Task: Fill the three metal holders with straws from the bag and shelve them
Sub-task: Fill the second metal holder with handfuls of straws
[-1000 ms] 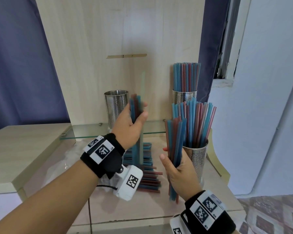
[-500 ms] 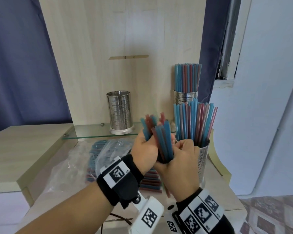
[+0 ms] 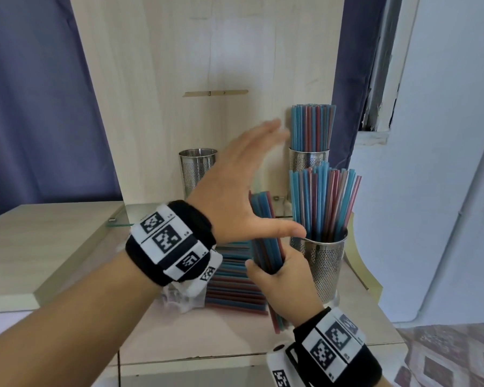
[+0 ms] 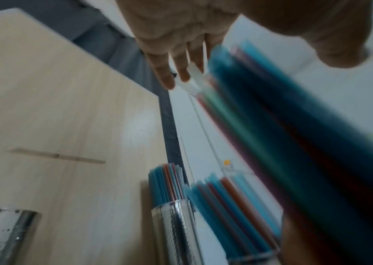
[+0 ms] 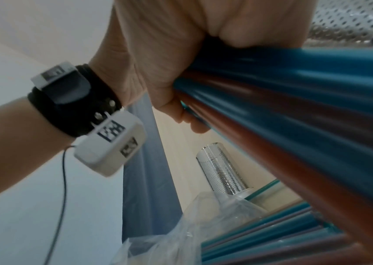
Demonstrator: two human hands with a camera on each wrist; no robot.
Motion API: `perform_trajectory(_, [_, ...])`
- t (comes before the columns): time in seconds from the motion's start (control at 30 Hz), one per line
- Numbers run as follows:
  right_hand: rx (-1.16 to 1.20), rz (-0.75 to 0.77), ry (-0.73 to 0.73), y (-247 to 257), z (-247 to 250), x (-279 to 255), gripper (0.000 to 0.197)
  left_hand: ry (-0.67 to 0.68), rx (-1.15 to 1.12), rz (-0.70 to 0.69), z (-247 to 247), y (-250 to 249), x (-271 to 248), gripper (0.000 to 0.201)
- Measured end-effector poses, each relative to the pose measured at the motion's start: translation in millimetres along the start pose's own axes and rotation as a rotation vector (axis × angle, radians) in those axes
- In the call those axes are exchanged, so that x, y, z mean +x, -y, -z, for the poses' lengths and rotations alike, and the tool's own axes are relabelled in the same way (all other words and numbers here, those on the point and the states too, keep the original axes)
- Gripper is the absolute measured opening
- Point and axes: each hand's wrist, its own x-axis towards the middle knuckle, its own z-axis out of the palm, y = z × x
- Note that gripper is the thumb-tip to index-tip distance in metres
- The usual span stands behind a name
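My right hand (image 3: 280,272) grips a bundle of blue and red straws (image 3: 266,241) upright, just left of the near metal holder (image 3: 326,266), which is packed with straws (image 3: 322,202). My left hand (image 3: 243,188) is open with straight, blurred fingers, held over the bundle's top; whether it touches I cannot tell. A second full holder (image 3: 308,160) stands on the glass shelf (image 3: 140,216) behind. An empty holder (image 3: 197,169) stands at the shelf's left. The right wrist view shows my fingers (image 5: 180,53) curled round the straws (image 5: 294,107).
More straws (image 3: 235,283) lie stacked on the table in the clear plastic bag (image 3: 179,297), under my left wrist. A wooden back panel (image 3: 207,65) rises behind the shelf. A white wall (image 3: 430,191) is at the right, and a blue curtain (image 3: 39,107) hangs at the left.
Half a second ago both hands held the bundle together. My left hand has let go and lifted open above it, while the right hand keeps the bundle, now lower.
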Motion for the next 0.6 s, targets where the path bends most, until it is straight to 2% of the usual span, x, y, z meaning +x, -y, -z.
perform_trajectory(0.07, [0.064, -0.005, -0.024, 2, -3, -1, 0.015, 0.046, 0.098, -0.035, -11, 1, -5, 0.076])
perform_trajectory(0.13, [0.108, -0.006, -0.031, 2, -4, -3, 0.013, 0.024, 0.010, -0.025, -24, 1, -15, 0.060])
perform_trajectory(0.2, [0.112, 0.000, -0.027, 2, -5, -6, 0.013, -0.058, -0.099, -0.018, -29, 4, -23, 0.062])
perform_trajectory(0.27, [0.127, 0.019, -0.030, 2, -4, -5, 0.013, -0.134, -0.084, -0.051, -31, 4, -28, 0.067])
perform_trajectory(0.3, [0.145, 0.024, -0.036, 2, -3, -4, 0.015, -0.149, -0.047, -0.076, -32, 3, -29, 0.064])
perform_trajectory(0.37, [0.177, 0.025, -0.044, 3, 0, -3, 0.024, -0.119, -0.016, -0.094, -37, -2, -32, 0.055])
perform_trajectory(0.43, [0.200, 0.018, -0.049, 5, 0, -6, 0.027, -0.088, -0.081, -0.073, -39, -6, -32, 0.055])
perform_trajectory(0.5, [0.211, 0.021, -0.072, 7, 4, -7, 0.023, -0.108, -0.230, -0.013, -38, -5, -30, 0.060])
perform_trajectory(0.6, [0.284, -0.025, -0.115, 14, 26, -1, 0.018, -0.214, -0.479, 0.164, -38, 6, -27, 0.069])
